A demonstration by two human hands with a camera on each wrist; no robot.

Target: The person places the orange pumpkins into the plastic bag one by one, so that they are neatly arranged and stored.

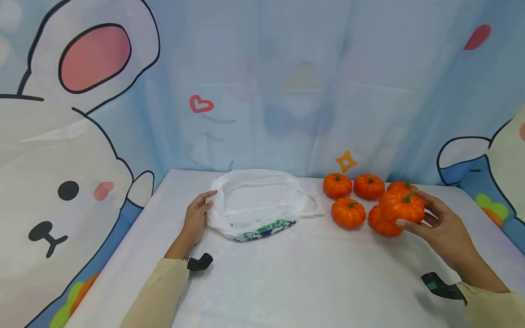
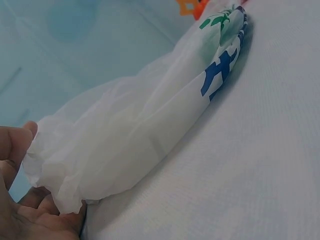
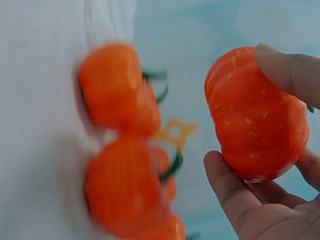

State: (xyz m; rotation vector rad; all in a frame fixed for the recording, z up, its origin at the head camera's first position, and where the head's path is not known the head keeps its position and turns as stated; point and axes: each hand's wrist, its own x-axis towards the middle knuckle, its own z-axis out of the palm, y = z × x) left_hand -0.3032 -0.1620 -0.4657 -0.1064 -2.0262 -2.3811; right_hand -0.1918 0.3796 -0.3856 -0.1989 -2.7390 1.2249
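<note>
A small orange toy pumpkin point(image 1: 401, 207) with a green stem is gripped in my right hand point(image 1: 447, 232), thumb on one side and fingers on the other. In the right wrist view the held pumpkin point(image 3: 257, 120) shows yellow flecks and stands apart from the others. My left hand point(image 1: 194, 225) holds the left edge of a white plastic bag point(image 1: 262, 200). The left wrist view has the edge of the bag point(image 2: 115, 145) between thumb and fingers. Green leaves and blue marks are printed on its front. The bag lies with its mouth spread open.
Several more orange pumpkins rest right of the bag, among them a front-left one point(image 1: 348, 214), a back-left one point(image 1: 337, 185) and one partly hidden below the held pumpkin point(image 1: 383, 223). A white cloth covers the table point(image 1: 295, 282). A printed curtain point(image 1: 262, 68) hangs behind.
</note>
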